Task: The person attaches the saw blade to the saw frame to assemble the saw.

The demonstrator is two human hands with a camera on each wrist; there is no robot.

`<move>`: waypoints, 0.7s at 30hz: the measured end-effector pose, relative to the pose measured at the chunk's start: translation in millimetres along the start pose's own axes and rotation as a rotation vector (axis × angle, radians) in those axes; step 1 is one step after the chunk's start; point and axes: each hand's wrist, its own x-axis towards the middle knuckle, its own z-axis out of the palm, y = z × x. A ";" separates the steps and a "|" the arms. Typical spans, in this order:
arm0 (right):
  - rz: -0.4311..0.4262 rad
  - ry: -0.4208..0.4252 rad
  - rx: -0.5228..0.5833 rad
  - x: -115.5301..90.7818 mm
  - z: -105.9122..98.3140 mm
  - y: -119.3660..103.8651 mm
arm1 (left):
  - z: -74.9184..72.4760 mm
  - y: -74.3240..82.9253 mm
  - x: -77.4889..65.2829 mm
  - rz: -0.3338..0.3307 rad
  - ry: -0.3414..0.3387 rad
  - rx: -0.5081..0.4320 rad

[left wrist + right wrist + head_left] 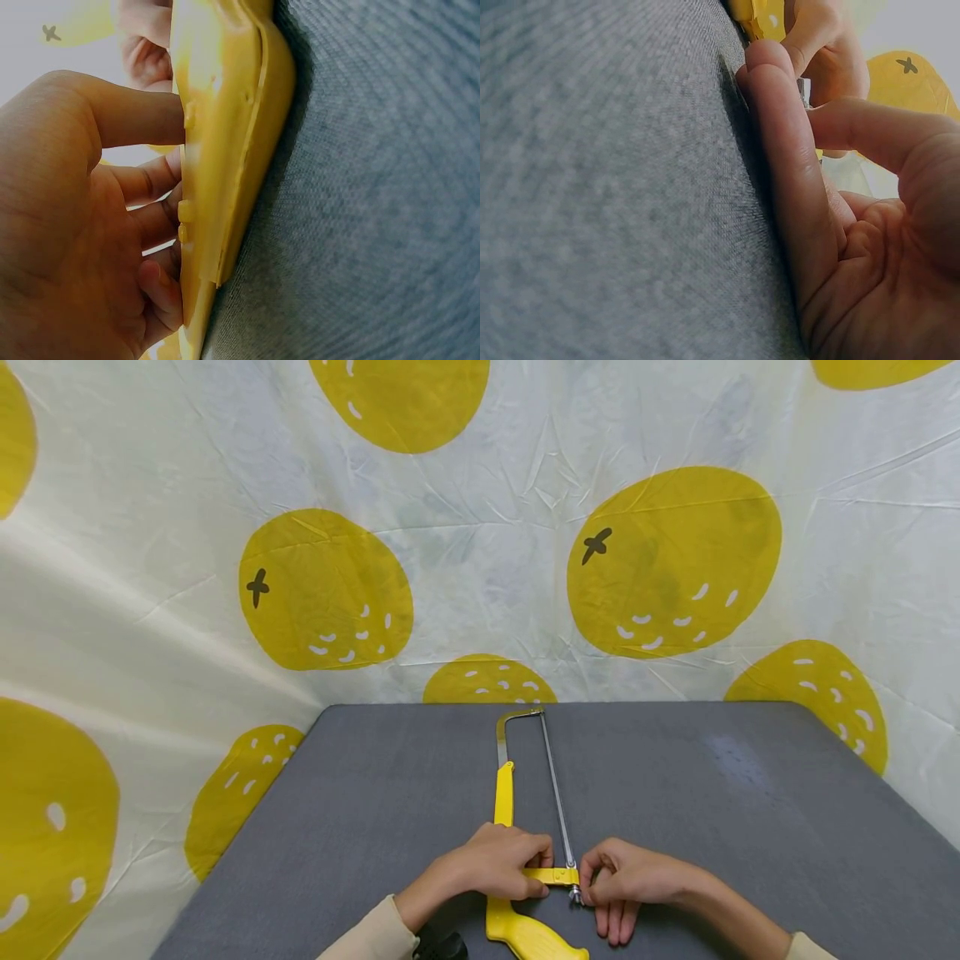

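A hacksaw (504,795) with a yellow frame lies on the grey table, its far end pointing away from me. Its thin metal blade (557,785) runs along the right side, and the yellow handle (534,937) is nearest me. My left hand (497,862) holds the yellow crosspiece near the handle, thumb and fingers on either side of it. At the crosspiece's right end, my right hand (633,872) pinches a small metal wing nut (576,895) between thumb and index finger. Its other fingers rest on the tabletop. In the right wrist view, fingers mostly hide the wing nut.
The grey cloth-covered table (712,810) extends around the saw. A pale curtain (480,577) printed with yellow fruit hangs behind and beside it. A small black object (448,947) shows beside the left wrist at the bottom edge.
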 end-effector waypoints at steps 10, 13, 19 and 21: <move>-0.003 0.004 -0.013 1.1 -2.4 -0.7 | -1.9 1.2 0.9 -0.012 -0.002 0.008; -0.003 -0.003 -0.012 0.7 -4.3 -1.2 | -1.4 -0.1 2.9 -0.008 0.002 0.006; -0.004 -0.010 -0.006 0.5 -7.8 -1.6 | -1.2 -1.9 6.4 0.001 0.005 0.001; -0.003 -0.007 -0.006 0.5 -8.0 -1.4 | -1.2 -1.9 6.6 0.001 0.004 0.001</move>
